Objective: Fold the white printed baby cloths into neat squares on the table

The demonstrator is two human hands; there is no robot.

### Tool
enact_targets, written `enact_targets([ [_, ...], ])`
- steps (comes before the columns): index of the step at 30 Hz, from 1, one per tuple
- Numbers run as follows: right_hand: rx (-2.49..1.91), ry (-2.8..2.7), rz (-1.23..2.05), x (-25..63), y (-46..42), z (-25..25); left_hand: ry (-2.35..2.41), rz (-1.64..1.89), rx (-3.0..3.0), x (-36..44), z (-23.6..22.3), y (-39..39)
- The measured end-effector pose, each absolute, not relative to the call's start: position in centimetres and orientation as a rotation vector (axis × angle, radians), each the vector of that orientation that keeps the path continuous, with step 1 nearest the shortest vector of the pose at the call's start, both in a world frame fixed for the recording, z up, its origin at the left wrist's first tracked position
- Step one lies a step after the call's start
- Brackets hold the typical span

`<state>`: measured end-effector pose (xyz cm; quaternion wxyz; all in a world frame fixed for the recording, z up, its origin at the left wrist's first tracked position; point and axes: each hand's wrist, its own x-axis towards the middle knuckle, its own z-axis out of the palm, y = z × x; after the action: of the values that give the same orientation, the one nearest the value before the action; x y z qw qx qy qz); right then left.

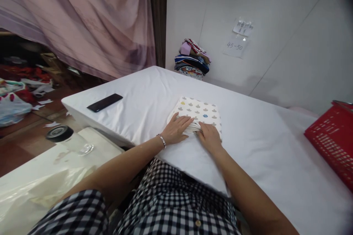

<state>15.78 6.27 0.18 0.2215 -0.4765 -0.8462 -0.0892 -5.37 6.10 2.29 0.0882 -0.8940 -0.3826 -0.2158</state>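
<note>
A folded white cloth printed with grey shapes, a few of them yellow or blue, lies on the white-covered table in front of me. My left hand rests on its near left part with fingers stretched out flat. At the near right edge, my right hand is bent round the cloth, its thumb by the folded layers. Several layers show between the two hands. The cloth's lower right portion is partly covered by my right hand.
A dark phone-like slab lies at the table's left. A red plastic basket stands at the right, and stacked folded fabrics are by the wall. A lidded clear jar and plastic sheeting occupy the left side surface.
</note>
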Motion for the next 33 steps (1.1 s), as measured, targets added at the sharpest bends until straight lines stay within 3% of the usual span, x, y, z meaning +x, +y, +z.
enact_targets([
  [15, -1.365, -2.398, -0.278, 15.4, 6.1, 0.7, -1.160, -0.516, -2.518, -6.1, 2.1, 6.9],
  [22, -1.356, -2.214, -0.396, 16.0, 8.1, 3.8, -1.106, -0.715, -2.396, -5.5, 5.7, 10.6],
  [29, -1.389, -2.431, -0.415, 14.5, 6.6, 0.9, -1.103, -0.533, -2.561, -7.7, 0.3, 9.7],
  [33, -1.401, -2.431, -0.436, 14.3, 6.3, 0.2, -1.160, -0.515, -2.562, -8.3, -0.5, 9.0],
])
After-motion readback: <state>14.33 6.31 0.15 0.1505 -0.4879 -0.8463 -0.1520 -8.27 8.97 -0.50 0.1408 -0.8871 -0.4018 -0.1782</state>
